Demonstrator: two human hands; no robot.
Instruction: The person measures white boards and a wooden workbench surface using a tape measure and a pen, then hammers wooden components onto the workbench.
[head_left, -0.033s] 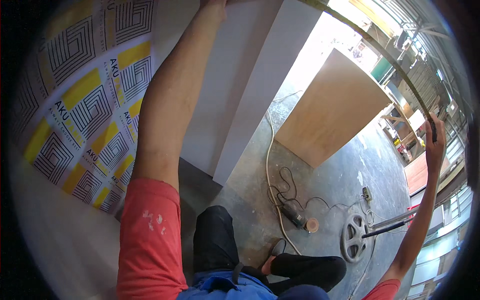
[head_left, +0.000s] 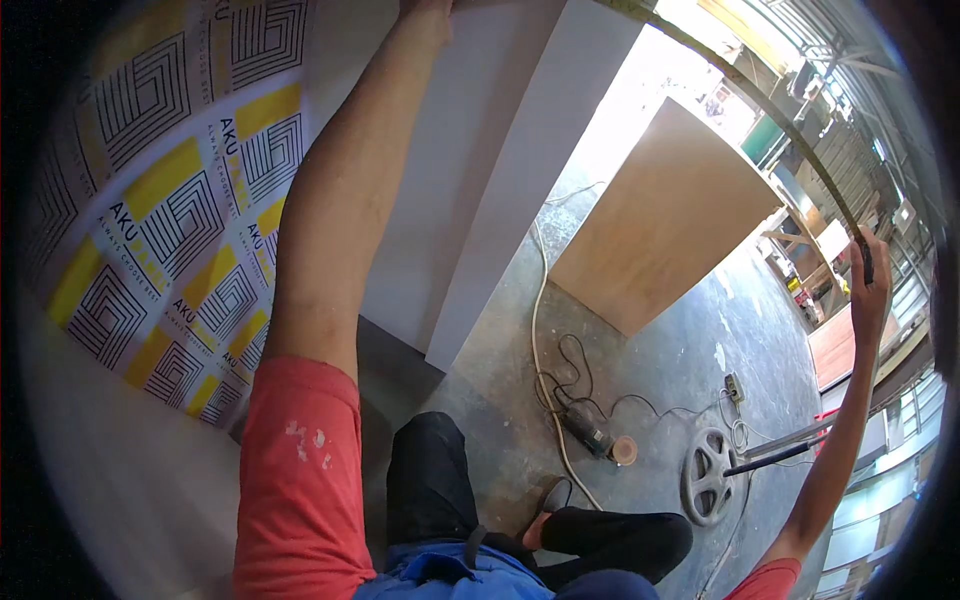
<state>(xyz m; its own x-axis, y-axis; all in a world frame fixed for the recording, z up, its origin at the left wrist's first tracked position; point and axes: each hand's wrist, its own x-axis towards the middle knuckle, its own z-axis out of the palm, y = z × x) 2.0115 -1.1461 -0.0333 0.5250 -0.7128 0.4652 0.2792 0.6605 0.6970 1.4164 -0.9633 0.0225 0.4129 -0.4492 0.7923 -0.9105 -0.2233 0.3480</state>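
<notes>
My left hand reaches up to the top rim, beside a pale grey-white panel. Only its wrist side shows; the fingers are out of the picture. Far off to the right, my right hand is closed round the dark end of a long, thin, yellowish-brown strip. From there the strip runs up and left in an arc to the top edge, near the upper corner of the white panel. Whether it is a measuring tape or a batten I cannot tell. Its other end is hidden.
A brown wooden board stands on the concrete floor. Near my feet lies an angle grinder with its cord, beside a pale cable. A spoked grey wheel is further right. Patterned yellow-and-white sheeting covers the left.
</notes>
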